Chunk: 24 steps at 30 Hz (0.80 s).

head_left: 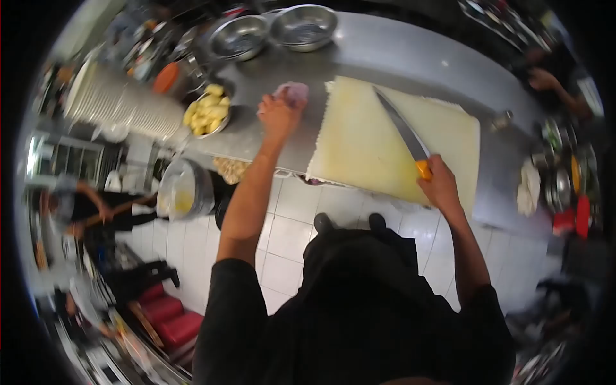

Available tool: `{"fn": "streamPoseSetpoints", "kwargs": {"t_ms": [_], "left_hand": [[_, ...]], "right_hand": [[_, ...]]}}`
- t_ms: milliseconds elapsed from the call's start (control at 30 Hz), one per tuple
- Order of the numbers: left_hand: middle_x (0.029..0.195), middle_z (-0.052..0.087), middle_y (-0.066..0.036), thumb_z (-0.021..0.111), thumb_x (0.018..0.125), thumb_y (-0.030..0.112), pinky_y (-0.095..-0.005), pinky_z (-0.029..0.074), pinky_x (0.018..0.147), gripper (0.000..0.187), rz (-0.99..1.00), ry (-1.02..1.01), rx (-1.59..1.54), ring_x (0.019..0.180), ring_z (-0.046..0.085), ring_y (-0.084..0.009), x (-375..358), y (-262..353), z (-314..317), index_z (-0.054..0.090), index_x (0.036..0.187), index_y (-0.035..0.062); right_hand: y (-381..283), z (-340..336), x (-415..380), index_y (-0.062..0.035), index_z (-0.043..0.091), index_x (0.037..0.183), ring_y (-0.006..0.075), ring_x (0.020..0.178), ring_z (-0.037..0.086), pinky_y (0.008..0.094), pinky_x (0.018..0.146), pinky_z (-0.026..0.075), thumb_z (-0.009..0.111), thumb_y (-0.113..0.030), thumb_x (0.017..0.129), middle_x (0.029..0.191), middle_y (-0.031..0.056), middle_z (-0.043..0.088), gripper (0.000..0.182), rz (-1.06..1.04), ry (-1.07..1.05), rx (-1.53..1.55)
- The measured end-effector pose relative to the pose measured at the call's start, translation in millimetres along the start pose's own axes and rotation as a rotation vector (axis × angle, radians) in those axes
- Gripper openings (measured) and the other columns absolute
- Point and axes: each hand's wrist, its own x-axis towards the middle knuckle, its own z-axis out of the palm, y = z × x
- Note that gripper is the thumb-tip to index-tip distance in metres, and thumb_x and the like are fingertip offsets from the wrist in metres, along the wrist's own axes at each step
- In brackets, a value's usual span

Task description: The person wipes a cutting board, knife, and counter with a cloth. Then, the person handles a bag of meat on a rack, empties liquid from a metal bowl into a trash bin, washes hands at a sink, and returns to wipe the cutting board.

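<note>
My left hand (280, 115) reaches over the steel counter left of the cutting board, its fingers on a pinkish-purple item (295, 94) that looks like a cloth or a piece of meat; I cannot tell which. In my right hand (440, 183) is the yellow handle of a large knife (403, 126). Its long blade points up and left across the pale yellow cutting board (359, 141). A bowl of peeled yellow pieces (208, 114), perhaps potatoes, stands left of my left hand.
Two steel bowls (240, 37) (303, 27) stand at the counter's back. Stacked white containers (122, 102) and a bucket (185, 190) are at the left. A white cloth (529, 186) lies at the right. Other people (90, 204) are at the left and upper right (545, 80).
</note>
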Motion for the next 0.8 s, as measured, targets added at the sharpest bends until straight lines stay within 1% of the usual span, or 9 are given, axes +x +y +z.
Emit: {"fn": "streamPoseSetpoints", "kwargs": {"t_ms": [100, 167, 200, 233, 300, 400, 500, 633, 800], "left_hand": [[0.12, 0.044, -0.019, 0.067, 0.072, 0.05, -0.0566, 0.033, 0.091, 0.058, 0.041, -0.125, 0.12, 0.115, 0.038, -0.0387, 21.3, -12.4, 19.1, 0.054, 0.124, 0.026], [0.128, 0.043, -0.016, 0.063, 0.076, 0.052, -0.0573, 0.04, 0.086, 0.057, 0.177, -0.105, 0.222, 0.115, 0.041, -0.039, 25.1, -34.7, 35.5, 0.05, 0.127, 0.0302], [0.124, 0.045, -0.016, 0.065, 0.076, 0.044, -0.0544, 0.038, 0.089, 0.052, 0.187, -0.071, 0.188, 0.113, 0.042, -0.0381, 24.0, -38.1, 37.2, 0.054, 0.124, 0.0275], [0.12, 0.048, -0.016, 0.067, 0.076, 0.037, -0.0515, 0.036, 0.091, 0.047, 0.193, -0.035, 0.157, 0.111, 0.043, -0.0372, 22.5, -41.9, 36.8, 0.058, 0.12, 0.0248], [0.116, 0.051, -0.016, 0.067, 0.075, 0.033, -0.0475, 0.037, 0.092, 0.045, 0.243, -0.077, 0.114, 0.108, 0.046, -0.0365, 24.2, -54.7, 34.4, 0.059, 0.119, 0.0236], [0.111, 0.054, -0.016, 0.068, 0.075, 0.031, -0.043, 0.038, 0.092, 0.043, 0.341, -0.083, 0.075, 0.105, 0.049, -0.0352, 23.8, -77.4, 29.4, 0.062, 0.116, 0.0214], [0.108, 0.057, -0.017, 0.068, 0.074, 0.03, -0.0419, 0.037, 0.092, 0.042, 0.388, -0.089, 0.06, 0.103, 0.05, -0.0336, 8.8, -94.5, 15.1, 0.064, 0.114, 0.019], [0.104, 0.058, -0.016, 0.068, 0.074, 0.031, -0.0418, 0.036, 0.092, 0.041, 0.445, -0.076, 0.116, 0.102, 0.05, -0.033, -8.1, -128.7, 4.0, 0.065, 0.112, 0.0174], [0.102, 0.056, -0.018, 0.068, 0.074, 0.032, -0.0436, 0.038, 0.091, 0.043, 0.335, -0.067, 0.099, 0.099, 0.05, -0.0345, -33.8, -131.2, -25.1, 0.064, 0.112, 0.0128]], "right_hand": [[-27.0, 0.7, -2.1, -0.0029, 0.043, 0.111, 0.0432, 0.09, 0.057, 0.0466, 0.079, 0.045, 0.051, -0.002, 0.074, 0.098, 0.0254, 0.06, 0.037, 0.095, 0.081, -0.06], [-49.8, -5.5, -5.9, -0.004, 0.044, 0.116, 0.0393, 0.086, 0.058, 0.0437, 0.078, 0.046, 0.051, -0.005, 0.077, 0.09, 0.0229, 0.061, 0.04, 0.274, 0.074, -0.005], [-54.3, -4.9, -13.4, -0.0045, 0.044, 0.118, 0.0374, 0.084, 0.059, 0.0422, 0.078, 0.046, 0.052, -0.007, 0.078, 0.086, 0.0216, 0.061, 0.041, 0.355, 0.064, 0.031], [-53.1, -1.2, -26.9, -0.0059, 0.043, 0.123, 0.0326, 0.078, 0.058, 0.0394, 0.073, 0.047, 0.051, -0.007, 0.079, 0.081, 0.0183, 0.06, 0.044, 0.39, 0.097, 0.185], [-52.3, 6.9, -55.1, -0.0086, 0.042, 0.131, 0.0229, 0.065, 0.057, 0.0339, 0.063, 0.048, 0.051, -0.008, 0.082, 0.071, 0.0116, 0.057, 0.05, 0.438, 0.184, 0.494], [-72.0, -1.6, -110.2, -0.0129, 0.036, 0.141, 0.0103, 0.053, 0.046, 0.0251, 0.048, 0.042, 0.052, -0.014, 0.088, 0.064, 0.0027, 0.049, 0.055, 0.635, 0.278, 0.858], [-62.7, 7.8, -151.3, -0.0141, 0.033, 0.143, 0.0076, 0.047, 0.043, 0.0231, 0.04, 0.037, 0.051, -0.019, 0.093, 0.062, 0.001, 0.048, 0.053, 0.792, 0.44, 0.853], [-45.5, 17.1, -176.1, -0.0121, 0.037, 0.141, 0.0085, 0.048, 0.044, 0.0234, 0.042, 0.038, 0.051, -0.022, 0.093, 0.061, 0.0014, 0.048, 0.05, 0.861, 0.519, 0.846], [-42.5, 23.8, -180.9, -0.0124, 0.033, 0.143, 0.008, 0.049, 0.043, 0.0228, 0.043, 0.038, 0.047, -0.023, 0.093, 0.061, 0.0002, 0.046, 0.052, 0.884, 0.457, 0.825]]}}
